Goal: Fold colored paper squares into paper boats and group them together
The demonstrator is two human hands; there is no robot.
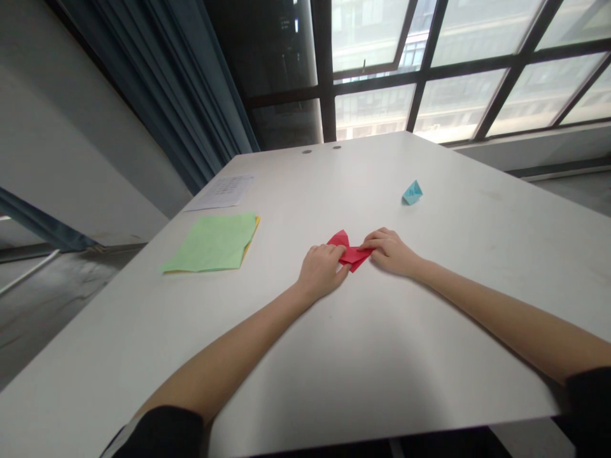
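Gripping a folded piece of red paper [356, 256] near the center of the frame, two hands rest on the white surface [329, 362]. The left hand [323, 270] is mostly closed, with its fingers over the left part of the paper and its thumb at the near edge. The right hand [391, 252] is also mostly closed, its bent fingers and thumb on the paper's right tip. A red flap stands out beyond the left fingers.

Left of center lies green paper [214, 242], with yellow paper [251, 240] showing along its right edge. Above them in the frame is a white sheet [222, 192] with dark print, too small to read. Right of center, well apart from the red paper, sits a small folded blue paper [412, 193]. A blue curtain [160, 70] hangs at the upper left.
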